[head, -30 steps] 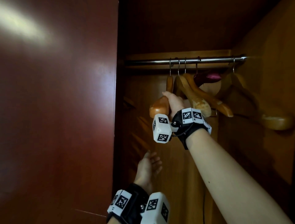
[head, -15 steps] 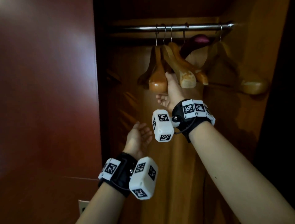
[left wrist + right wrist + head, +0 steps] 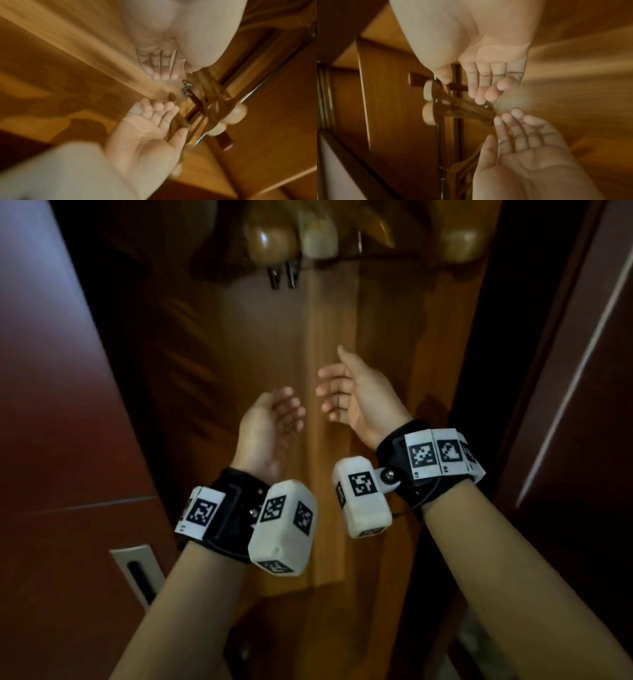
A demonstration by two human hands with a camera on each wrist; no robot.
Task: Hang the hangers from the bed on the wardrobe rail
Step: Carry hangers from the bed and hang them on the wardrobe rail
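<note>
Several wooden hangers [image 3: 272,242] hang inside the wardrobe; only their rounded ends and two metal clips [image 3: 282,277] show at the top of the head view. The rail is out of the head view, but the left wrist view shows it as a metal bar [image 3: 257,89] above the hangers [image 3: 236,113]. My left hand [image 3: 274,419] and right hand [image 3: 346,392] are side by side well below the hangers. Their palms face each other, the fingers are relaxed and neither holds anything. The right wrist view shows the right hand [image 3: 488,83] apart from the hangers [image 3: 462,106].
A red-brown wardrobe door [image 3: 68,405] stands open on the left, with a metal recessed handle [image 3: 140,573]. Another dark door [image 3: 565,405] edges the right side. The wooden back panel [image 3: 329,337] lies behind the hands.
My right hand has let go of the leftmost hanger and dropped away from it. The left hand has risen beside it. The head view has tilted down, so the rail has left the frame.
</note>
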